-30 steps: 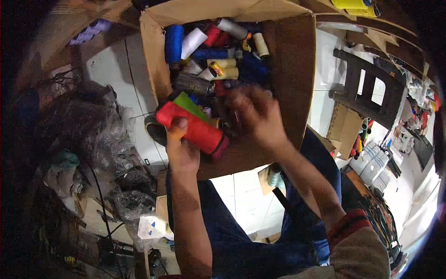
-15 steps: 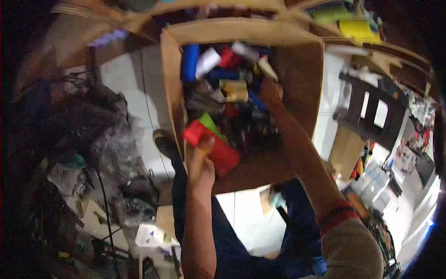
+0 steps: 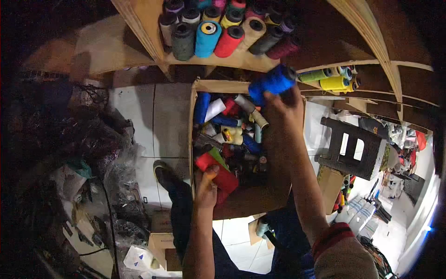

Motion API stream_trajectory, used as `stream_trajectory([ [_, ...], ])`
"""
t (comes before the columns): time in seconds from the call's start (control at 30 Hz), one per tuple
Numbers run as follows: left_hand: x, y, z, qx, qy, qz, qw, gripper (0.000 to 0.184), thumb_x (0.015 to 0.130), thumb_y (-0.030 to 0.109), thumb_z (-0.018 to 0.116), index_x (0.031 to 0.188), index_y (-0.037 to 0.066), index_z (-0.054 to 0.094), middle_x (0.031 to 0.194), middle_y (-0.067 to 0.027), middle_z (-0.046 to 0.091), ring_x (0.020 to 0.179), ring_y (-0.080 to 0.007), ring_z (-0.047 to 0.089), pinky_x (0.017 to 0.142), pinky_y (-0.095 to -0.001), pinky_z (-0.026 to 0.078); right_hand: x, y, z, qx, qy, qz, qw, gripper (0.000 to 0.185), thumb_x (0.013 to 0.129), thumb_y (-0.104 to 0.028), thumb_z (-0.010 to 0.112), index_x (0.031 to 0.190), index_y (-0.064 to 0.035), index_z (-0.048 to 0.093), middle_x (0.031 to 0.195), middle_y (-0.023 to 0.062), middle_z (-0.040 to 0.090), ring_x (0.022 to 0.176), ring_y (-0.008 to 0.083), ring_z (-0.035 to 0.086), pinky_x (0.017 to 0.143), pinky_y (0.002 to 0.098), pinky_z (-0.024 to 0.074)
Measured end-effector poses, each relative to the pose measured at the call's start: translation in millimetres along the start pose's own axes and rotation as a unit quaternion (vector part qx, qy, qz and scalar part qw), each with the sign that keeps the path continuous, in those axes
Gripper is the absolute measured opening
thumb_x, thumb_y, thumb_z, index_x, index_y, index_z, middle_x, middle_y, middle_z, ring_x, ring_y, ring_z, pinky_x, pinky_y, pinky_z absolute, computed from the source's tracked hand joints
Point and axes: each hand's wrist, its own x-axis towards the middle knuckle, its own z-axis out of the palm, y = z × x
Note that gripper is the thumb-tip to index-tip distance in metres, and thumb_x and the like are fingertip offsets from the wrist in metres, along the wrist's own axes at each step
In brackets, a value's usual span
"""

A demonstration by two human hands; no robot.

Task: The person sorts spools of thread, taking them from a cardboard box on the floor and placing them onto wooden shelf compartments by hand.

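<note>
- At the far left, clear plastic lies heaped beside the pale floor.
- The left hand is at the box's near left part, its fingers closed around a red spool, which lies aslant; a green spool shows just beyond, and I cannot tell whether that is gripped too.
- Above, on a shelf, spools such as a turquoise one stand close together.
- Below them, the open box holds a jumble of spools, a white one among them.
- The right hand holds a blue spool tilted over the box's far right corner, fingers wrapped about it, partly hidden.
- Further right are a carton, yellow spools lying on a shelf, and a black slotted panel.
</note>
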Motion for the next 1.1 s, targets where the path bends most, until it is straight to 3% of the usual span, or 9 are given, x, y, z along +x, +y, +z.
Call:
stream_trajectory([
  [0.1, 2, -2, 1, 0.014, 0.015, -0.011, 1.000, 0.039, 0.077, 0.019, 0.067, 0.112, 0.008, 0.053, 0.102, -0.0029, 0.058, 0.093, -0.0168, 0.058, 0.079, -0.0320, 0.046, 22, -7, 30, -0.050, 0.033, -0.103, 0.993, 0.053, 0.071, -0.017, 0.077, 0.114, 0.0022, 0.051, 0.109, 0.0128, 0.059, 0.102, 0.0206, 0.055, 0.091, 0.0343, 0.0414],
  [0.2, 8, -20, -27, 0.056, 0.036, -0.008, 0.998, 0.044, 0.082, 0.020, 0.062, 0.121, 0.005, 0.048, 0.107, -0.0110, 0.059, 0.100, -0.0242, 0.059, 0.087, -0.0398, 0.049, 12, -25, 40, -0.051, 0.030, -0.044, 0.997, 0.052, 0.072, -0.016, 0.077, 0.113, 0.0022, 0.051, 0.108, 0.0126, 0.060, 0.102, 0.0197, 0.055, 0.092, 0.0335, 0.0415],
  [0.33, 1, -2, -8, 0.048, -0.019, 0.037, 0.998, 0.042, 0.082, 0.019, 0.063, 0.119, 0.006, 0.049, 0.104, -0.0086, 0.060, 0.096, -0.0214, 0.060, 0.083, -0.0356, 0.049, -24, -48, 33, -0.031, 0.037, 0.050, 0.998, 0.053, 0.073, -0.013, 0.075, 0.116, 0.0020, 0.048, 0.110, 0.0132, 0.060, 0.102, 0.0204, 0.056, 0.094, 0.0337, 0.0410],
  [0.4, 5, -16, -13, 0.023, -0.015, 0.081, 0.996, 0.037, 0.080, 0.020, 0.066, 0.112, 0.006, 0.053, 0.101, -0.0050, 0.061, 0.090, -0.0159, 0.060, 0.076, -0.0284, 0.048, -35, -68, 26, 0.009, -0.007, 0.038, 0.999, 0.055, 0.074, -0.009, 0.073, 0.120, 0.0018, 0.046, 0.114, 0.0127, 0.058, 0.105, 0.0209, 0.055, 0.096, 0.0348, 0.0408],
  [0.63, -1, 16, 21, 0.081, -0.014, 0.098, 0.992, 0.035, 0.080, 0.019, 0.068, 0.109, 0.006, 0.054, 0.087, -0.0082, 0.063, 0.080, -0.0186, 0.063, 0.072, -0.0326, 0.050, -47, -94, 12, -0.059, -0.044, 0.043, 0.996, 0.060, 0.075, -0.005, 0.072, 0.126, -0.0005, 0.040, 0.117, 0.0120, 0.055, 0.110, 0.0212, 0.053, 0.096, 0.0361, 0.0422],
  [0.83, -6, 20, 5, -0.062, -0.017, 0.085, 0.994, 0.035, 0.083, 0.021, 0.064, 0.112, 0.007, 0.051, 0.100, -0.0064, 0.058, 0.088, -0.0192, 0.059, 0.078, -0.0336, 0.048, -69, -62, 84, -0.046, -0.109, -0.002, 0.993, 0.049, 0.078, -0.004, 0.069, 0.119, -0.0019, 0.043, 0.104, 0.0063, 0.057, 0.089, 0.0136, 0.057, 0.079, 0.0284, 0.0468],
  [0.9, -7, 25, -18, 0.035, -0.025, 0.069, 0.997, 0.037, 0.083, 0.020, 0.063, 0.115, 0.007, 0.050, 0.104, -0.0058, 0.056, 0.092, -0.0180, 0.057, 0.082, -0.0331, 0.046, -75, -58, 103, -0.097, -0.142, 0.037, 0.984, 0.043, 0.078, -0.004, 0.069, 0.114, -0.0032, 0.046, 0.092, 0.0009, 0.056, 0.075, 0.0056, 0.051, 0.068, 0.0223, 0.0447],
  [0.97, 16, -1, -53, -0.087, 0.007, 0.033, 0.996, 0.039, 0.082, 0.013, 0.060, 0.119, 0.006, 0.048, 0.106, -0.0053, 0.055, 0.097, -0.0157, 0.054, 0.087, -0.0324, 0.043, -84, -60, 121, -0.077, -0.158, 0.011, 0.984, 0.041, 0.078, -0.005, 0.069, 0.112, -0.0035, 0.047, 0.090, -0.0004, 0.054, 0.073, 0.0043, 0.048, 0.066, 0.0217, 0.0434],
  [1.1, -3, 21, -42, -0.044, -0.056, 0.106, 0.992, 0.045, 0.077, 0.010, 0.062, 0.120, 0.007, 0.047, 0.107, -0.0049, 0.056, 0.099, -0.0147, 0.053, 0.090, -0.0321, 0.041, -95, -99, 155, -0.014, -0.175, 0.014, 0.984, 0.047, 0.078, -0.005, 0.070, 0.117, -0.0024, 0.045, 0.100, 0.0033, 0.055, 0.084, 0.0074, 0.054, 0.071, 0.0249, 0.0477],
])
